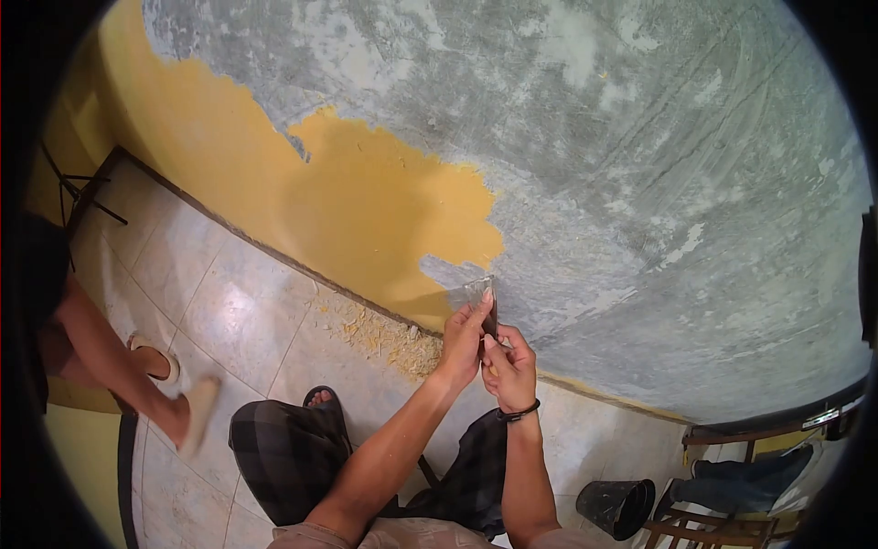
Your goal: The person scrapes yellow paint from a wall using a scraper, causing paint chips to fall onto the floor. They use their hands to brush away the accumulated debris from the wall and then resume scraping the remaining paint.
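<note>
A scraper (491, 316) with a flat metal blade is held between my hands, close to the wall's lower part. My left hand (463, 340) is closed around it, thumb lying along the tool near the blade. Just to the right, my right hand (512, 368), with a black band at the wrist, has its fingers curled at the handle end. The wall shows yellow paint (384, 201) at left and scraped grey plaster (585, 229) above and to the right. The blade is near the ragged paint edge.
Paint flakes (402, 349) lie piled on the tiled floor (247, 302) along the wall base. A black bucket (617, 508) stands at lower right beside a wooden chair (713, 529) with clothes on it. At left, another person's legs (119, 366) and slippers show.
</note>
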The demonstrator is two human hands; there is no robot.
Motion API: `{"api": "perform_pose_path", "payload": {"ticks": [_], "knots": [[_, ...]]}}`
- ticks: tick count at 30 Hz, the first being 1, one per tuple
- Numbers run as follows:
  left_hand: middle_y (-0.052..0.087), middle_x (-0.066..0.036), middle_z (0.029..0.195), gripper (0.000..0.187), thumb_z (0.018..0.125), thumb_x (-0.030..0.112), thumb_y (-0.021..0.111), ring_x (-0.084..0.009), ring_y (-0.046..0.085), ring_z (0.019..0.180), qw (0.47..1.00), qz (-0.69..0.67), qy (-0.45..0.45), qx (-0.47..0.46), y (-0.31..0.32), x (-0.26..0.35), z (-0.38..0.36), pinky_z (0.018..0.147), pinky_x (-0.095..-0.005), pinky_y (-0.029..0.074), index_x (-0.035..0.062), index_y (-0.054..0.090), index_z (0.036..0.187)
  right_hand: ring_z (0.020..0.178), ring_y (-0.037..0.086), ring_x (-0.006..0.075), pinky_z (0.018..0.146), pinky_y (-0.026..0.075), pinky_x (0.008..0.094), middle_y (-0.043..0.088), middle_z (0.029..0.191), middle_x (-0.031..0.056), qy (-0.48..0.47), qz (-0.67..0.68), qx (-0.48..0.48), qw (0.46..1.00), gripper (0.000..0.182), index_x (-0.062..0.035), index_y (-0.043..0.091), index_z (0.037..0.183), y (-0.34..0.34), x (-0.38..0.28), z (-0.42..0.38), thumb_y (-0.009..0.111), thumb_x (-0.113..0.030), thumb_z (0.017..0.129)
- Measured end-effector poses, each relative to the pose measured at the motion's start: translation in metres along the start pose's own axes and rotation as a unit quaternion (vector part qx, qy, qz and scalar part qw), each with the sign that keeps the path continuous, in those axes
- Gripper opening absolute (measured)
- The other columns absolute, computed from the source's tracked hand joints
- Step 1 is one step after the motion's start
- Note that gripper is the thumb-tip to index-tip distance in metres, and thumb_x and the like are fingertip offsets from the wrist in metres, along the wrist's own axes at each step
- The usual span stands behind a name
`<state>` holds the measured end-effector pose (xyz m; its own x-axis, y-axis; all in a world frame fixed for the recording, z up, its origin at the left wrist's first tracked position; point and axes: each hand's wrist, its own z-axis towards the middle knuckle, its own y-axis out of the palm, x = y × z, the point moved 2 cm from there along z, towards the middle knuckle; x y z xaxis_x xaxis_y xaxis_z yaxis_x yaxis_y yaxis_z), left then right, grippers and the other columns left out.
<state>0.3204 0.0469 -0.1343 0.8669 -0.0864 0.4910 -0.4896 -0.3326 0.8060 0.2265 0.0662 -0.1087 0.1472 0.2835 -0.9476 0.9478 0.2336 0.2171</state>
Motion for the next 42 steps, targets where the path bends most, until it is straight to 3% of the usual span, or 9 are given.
{"api": "perform_pose_path", "payload": {"ticks": [10, 16, 18, 23, 26, 33, 36, 40, 42], "knots": [[0.045, 0.005, 0.062, 0.037, 0.087, 0.043, 0.065, -0.0038, 0.038, 0.044, 0.996, -0.002, 0.068, 0.050, 0.014, 0.010, 0.005, 0.037, -0.0206, 0.029, 0.0081, 0.053, 0.083, 0.038, 0.034, 0.0034, 0.033, 0.022, 0.0194, 0.047, 0.062, 0.0003, 0.011, 0.016, 0.006, 1.000, 0.008, -0.0101, 0.052, 0.099, 0.013, -0.017, 0.005, 0.057, -0.013, 0.094], [0.049, 0.004, 0.067, 0.032, 0.089, 0.040, 0.064, -0.0028, 0.044, 0.053, 1.000, -0.010, 0.010, 0.001, 0.015, 0.008, -0.001, 0.042, -0.0180, 0.034, 0.0095, 0.056, 0.086, 0.039, 0.035, 0.0039, 0.034, 0.024, 0.0191, 0.049, 0.063, -0.0001, 0.005, 0.019, -0.031, 0.999, 0.016, -0.0094, 0.047, 0.108, 0.005, -0.016, -0.007, 0.055, -0.010, 0.094], [0.052, 0.003, 0.068, 0.033, 0.089, 0.041, 0.064, -0.0046, 0.048, 0.054, 0.998, -0.026, 0.041, 0.026, 0.022, 0.018, -0.002, 0.042, -0.0187, 0.037, 0.0090, 0.056, 0.086, 0.039, 0.037, 0.0063, 0.033, 0.025, 0.0192, 0.052, 0.068, 0.0036, 0.013, 0.072, -0.062, 0.995, 0.017, -0.0112, 0.046, 0.110, 0.010, -0.022, 0.001, 0.052, -0.008, 0.095], [0.052, 0.001, 0.065, 0.036, 0.087, 0.041, 0.066, -0.0067, 0.050, 0.056, 0.999, 0.013, -0.039, 0.007, 0.016, 0.025, -0.009, 0.043, -0.0197, 0.037, 0.0073, 0.056, 0.083, 0.038, 0.037, 0.0062, 0.031, 0.024, 0.0191, 0.055, 0.072, 0.0063, 0.001, 0.067, -0.066, 0.996, 0.016, -0.0091, 0.051, 0.110, 0.006, -0.020, 0.002, 0.052, -0.007, 0.094], [0.051, 0.002, 0.064, 0.036, 0.087, 0.041, 0.066, -0.0056, 0.047, 0.050, 0.999, -0.020, 0.022, 0.022, 0.020, 0.034, -0.006, 0.041, -0.0195, 0.034, 0.0074, 0.055, 0.081, 0.040, 0.039, 0.0052, 0.032, 0.025, 0.0192, 0.054, 0.068, 0.0038, 0.027, 0.071, -0.053, 0.996, 0.020, -0.0086, 0.053, 0.112, 0.017, -0.023, 0.011, 0.056, -0.008, 0.093], [0.044, 0.004, 0.058, 0.039, 0.088, 0.043, 0.065, -0.0049, 0.034, 0.038, 0.999, 0.018, 0.010, 0.050, 0.024, 0.034, -0.006, 0.033, -0.0219, 0.026, 0.0076, 0.054, 0.077, 0.037, 0.037, 0.0057, 0.031, 0.024, 0.0198, 0.051, 0.064, 0.0028, 0.025, 0.078, -0.017, 0.997, 0.019, -0.0095, 0.052, 0.110, 0.024, -0.028, 0.011, 0.055, -0.007, 0.092], [0.044, 0.003, 0.057, 0.040, 0.088, 0.044, 0.064, -0.0055, 0.033, 0.036, 0.997, -0.009, 0.053, 0.049, 0.020, 0.025, 0.001, 0.032, -0.0220, 0.025, 0.0069, 0.053, 0.078, 0.037, 0.037, 0.0052, 0.032, 0.023, 0.0191, 0.051, 0.064, 0.0029, 0.026, 0.082, -0.004, 0.996, 0.020, -0.0095, 0.054, 0.112, 0.016, -0.029, 0.005, 0.055, -0.006, 0.092], [0.045, 0.002, 0.058, 0.040, 0.088, 0.043, 0.064, -0.0047, 0.035, 0.037, 0.997, -0.015, 0.028, 0.073, 0.025, 0.022, 0.002, 0.033, -0.0210, 0.026, 0.0094, 0.048, 0.072, 0.038, 0.037, 0.0053, 0.031, 0.022, 0.0194, 0.050, 0.064, 0.0022, -0.002, 0.069, -0.027, 0.997, 0.021, -0.0089, 0.055, 0.112, 0.022, -0.033, 0.007, 0.057, -0.008, 0.092], [0.043, 0.004, 0.058, 0.038, 0.088, 0.042, 0.065, -0.0042, 0.035, 0.039, 0.999, -0.001, 0.045, 0.026, 0.020, 0.034, 0.001, 0.034, -0.0208, 0.026, 0.0103, 0.050, 0.074, 0.038, 0.037, 0.0049, 0.031, 0.022, 0.0194, 0.051, 0.064, 0.0026, 0.037, 0.093, -0.006, 0.995, 0.020, -0.0081, 0.056, 0.111, 0.029, -0.036, 0.012, 0.058, -0.008, 0.091]]}}
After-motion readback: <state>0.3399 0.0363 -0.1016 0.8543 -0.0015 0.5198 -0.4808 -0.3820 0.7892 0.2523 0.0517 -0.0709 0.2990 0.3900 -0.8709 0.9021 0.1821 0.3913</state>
